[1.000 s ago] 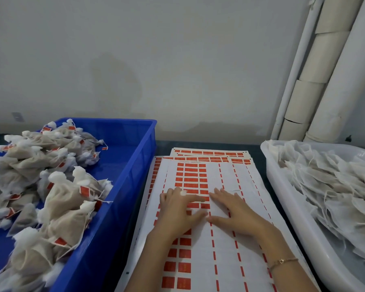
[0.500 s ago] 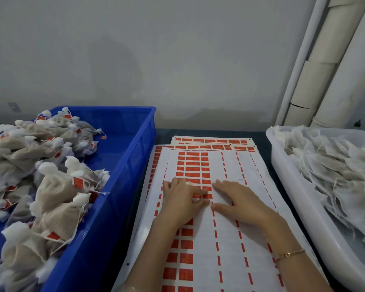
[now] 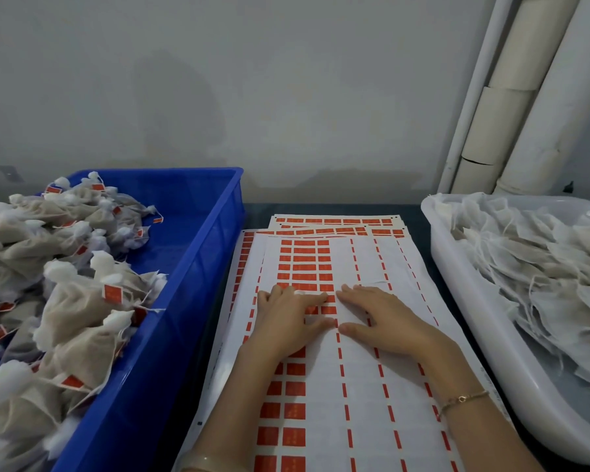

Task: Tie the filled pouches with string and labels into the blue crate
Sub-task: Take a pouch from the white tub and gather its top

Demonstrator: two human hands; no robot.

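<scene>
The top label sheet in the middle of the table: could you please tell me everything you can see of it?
The top label sheet is white paper that lies flat on a stack of similar sheets, between the blue crate and the white tub. Red rectangular labels fill columns on its left part; the right part shows only thin red dashes between blank cells. The left hand and the right hand rest on it side by side, fingers fairly straight.
</scene>
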